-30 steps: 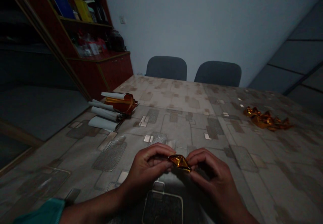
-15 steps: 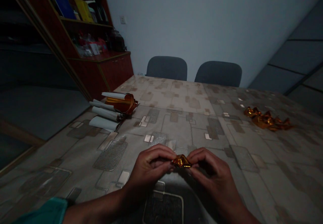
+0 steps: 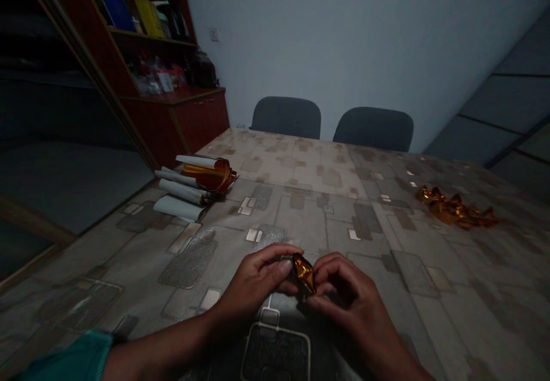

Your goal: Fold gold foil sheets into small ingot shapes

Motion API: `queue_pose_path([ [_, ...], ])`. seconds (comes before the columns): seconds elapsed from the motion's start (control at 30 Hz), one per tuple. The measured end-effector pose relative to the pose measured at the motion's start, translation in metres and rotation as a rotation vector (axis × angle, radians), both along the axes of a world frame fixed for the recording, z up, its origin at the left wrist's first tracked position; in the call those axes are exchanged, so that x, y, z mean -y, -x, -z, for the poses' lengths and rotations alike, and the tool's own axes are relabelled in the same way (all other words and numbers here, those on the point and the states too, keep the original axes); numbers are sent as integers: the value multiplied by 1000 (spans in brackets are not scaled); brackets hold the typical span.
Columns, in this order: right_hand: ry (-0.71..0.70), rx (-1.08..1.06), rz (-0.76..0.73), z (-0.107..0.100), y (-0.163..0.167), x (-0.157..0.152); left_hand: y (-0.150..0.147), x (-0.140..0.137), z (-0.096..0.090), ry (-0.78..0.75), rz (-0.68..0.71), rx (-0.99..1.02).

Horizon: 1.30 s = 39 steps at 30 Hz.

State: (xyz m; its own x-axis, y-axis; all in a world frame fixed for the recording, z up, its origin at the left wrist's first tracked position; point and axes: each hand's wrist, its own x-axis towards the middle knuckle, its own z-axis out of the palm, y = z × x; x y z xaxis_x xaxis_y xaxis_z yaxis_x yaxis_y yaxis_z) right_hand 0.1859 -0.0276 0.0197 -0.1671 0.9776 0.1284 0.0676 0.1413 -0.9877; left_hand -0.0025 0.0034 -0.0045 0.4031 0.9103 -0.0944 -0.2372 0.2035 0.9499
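A small folded piece of shiny gold foil paper is held between my two hands, above the near part of the table. My left hand pinches its upper left end between thumb and fingers. On the other side, my right hand grips the lower right end with thumb and fingertips. The piece tilts, its upper end leaning left. Several similar folded gold foil pieces lie in a cluster on the right of the table. Curled gold foil sheets with pale backs lie in a stack at the left.
A patterned cloth covers the table. Two grey chairs, one left and one right, stand at the far edge before the wall. A red-brown cabinet with filled shelves stands at the back left.
The folded gold foil piece has turned from lying level to a steep tilt, its right end now lower. My right hand has shifted slightly left and down with it.
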Motion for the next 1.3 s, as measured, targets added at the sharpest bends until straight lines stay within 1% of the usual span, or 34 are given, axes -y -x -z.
queue_pose_path([
  [0.13,-67,91,-6,2,0,2,0,1,4,12,117,50],
  [0.23,-126,192,-44,-4,-2,2,0,1,8,60,160,75],
  [0.3,-128,220,-77,-8,-4,2,0,2,9,107,200,132],
  [0.33,-111,216,-81,-9,-5,2,0,2,9,127,225,172],
  [0.4,-32,159,-49,-7,-7,2,0,2,7,151,270,232],
  [0.5,149,-57,-1,1,-7,2,0,2,4,146,307,259],
  [0.57,262,-178,-54,5,-7,1,-1,2,3,132,313,264],
  [0.63,334,-241,-137,6,-5,2,-1,1,3,129,315,271],
  [0.7,363,-277,-185,3,-4,3,-2,0,3,129,317,276],
  [0.77,367,-285,-191,-2,-2,4,-2,-1,4,132,319,277],
  [0.87,378,-270,-147,-4,3,5,-2,0,4,136,357,284],
  [0.97,392,-302,-89,1,8,3,-1,1,2,148,402,276],
  [1.03,370,-297,-63,6,10,2,-2,2,2,128,361,238],
  [1.1,346,-243,-26,9,13,1,-3,3,2,93,278,199],
  [1.23,322,-57,85,9,15,3,-9,8,4,112,178,126],
  [1.3,291,30,109,8,15,5,-12,10,3,124,144,67],
])
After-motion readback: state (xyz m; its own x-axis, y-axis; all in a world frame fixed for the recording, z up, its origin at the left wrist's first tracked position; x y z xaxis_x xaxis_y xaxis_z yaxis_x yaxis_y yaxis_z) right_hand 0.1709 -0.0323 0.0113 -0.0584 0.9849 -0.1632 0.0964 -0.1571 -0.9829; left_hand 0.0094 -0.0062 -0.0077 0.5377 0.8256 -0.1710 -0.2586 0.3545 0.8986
